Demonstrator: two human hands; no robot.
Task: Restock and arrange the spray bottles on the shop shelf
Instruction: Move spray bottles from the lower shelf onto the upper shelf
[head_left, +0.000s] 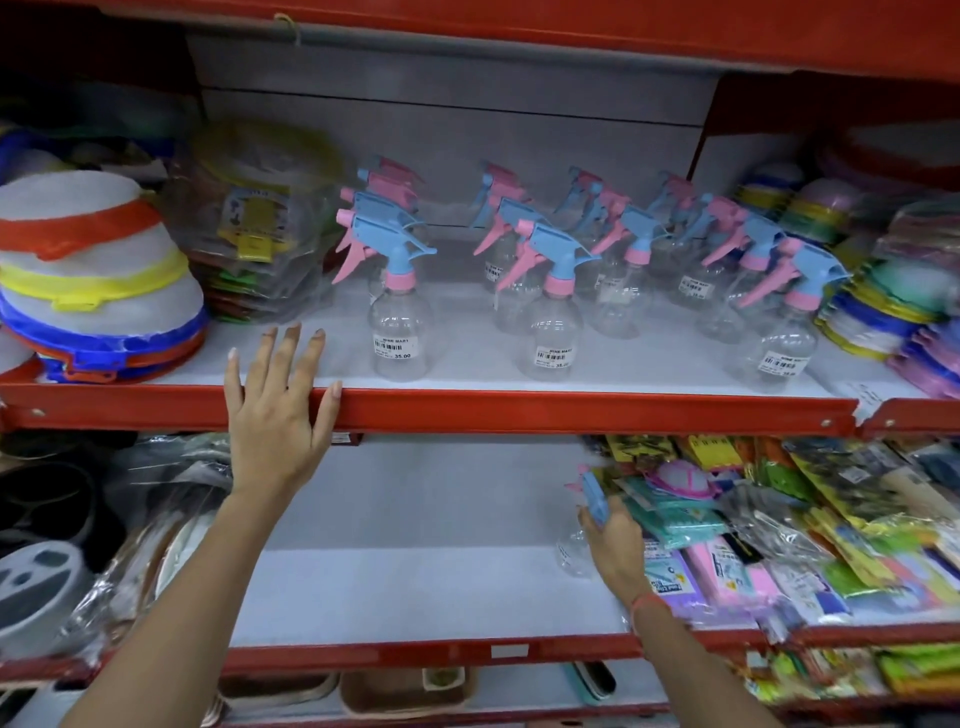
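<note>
Several clear spray bottles with pink and blue trigger heads stand in rows on the upper shelf (467, 371); the front ones are at the left (400, 322), the middle (553, 332) and the right (784, 353). My left hand (278, 410) lies flat with fingers spread over the shelf's red front edge, left of the bottles, holding nothing. On the lower shelf (415, 587), my right hand (613, 540) is closed around the neck of another clear spray bottle (574, 553), its blue head showing above my fingers. That bottle is blurred.
Stacked lidded containers (98, 291) and bagged goods (260, 223) fill the upper shelf's left end. Coloured stacks (883, 312) crowd its right end. Packaged goods (779, 530) cover the lower shelf's right half, and wrapped items (62, 561) sit at its left.
</note>
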